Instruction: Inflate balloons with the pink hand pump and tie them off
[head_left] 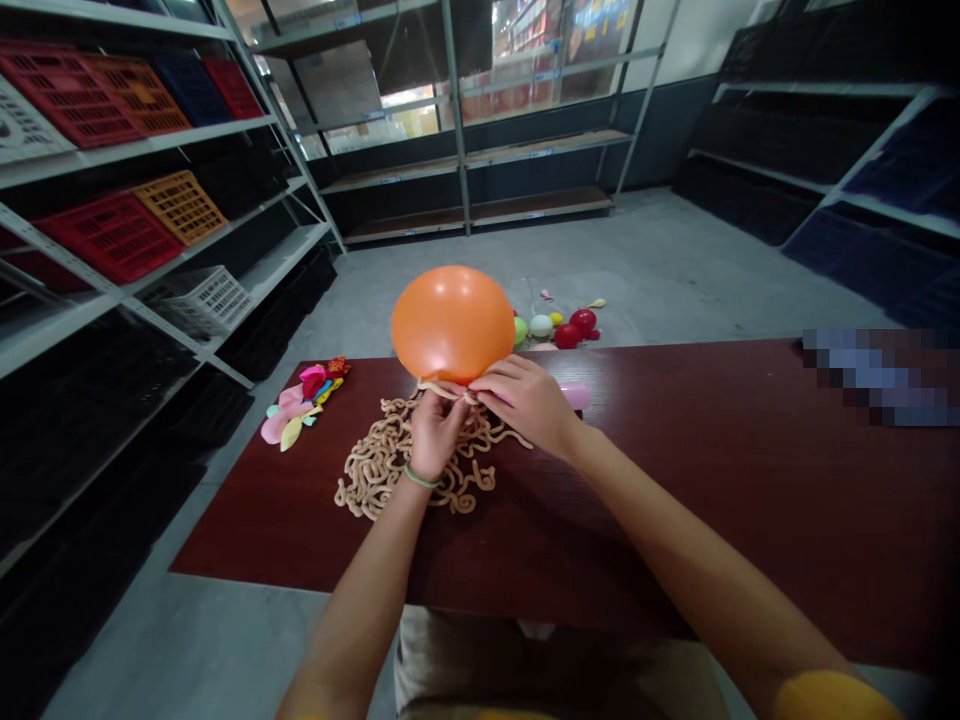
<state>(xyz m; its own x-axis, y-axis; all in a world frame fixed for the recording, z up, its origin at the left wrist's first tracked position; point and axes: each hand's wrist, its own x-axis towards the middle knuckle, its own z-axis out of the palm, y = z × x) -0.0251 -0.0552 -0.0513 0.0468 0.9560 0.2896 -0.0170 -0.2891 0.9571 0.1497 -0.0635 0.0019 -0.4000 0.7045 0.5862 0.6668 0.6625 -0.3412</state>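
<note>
An inflated orange balloon (452,322) is held just above a dark red table (675,480). My left hand (433,432) is closed in a pinch at the balloon's neck, where a beige cord runs across. My right hand (529,400) is closed too, its fingers gripping the neck and the cord from the right. Under both hands lies a tangled pile of beige cord (390,465). A green band circles my left wrist.
Uninflated coloured balloons (304,405) lie at the table's left far corner. Several small inflated balloons (559,325) sit on the floor beyond the table. A pink object (576,397) peeks out behind my right hand. Metal shelves with crates (120,220) stand left.
</note>
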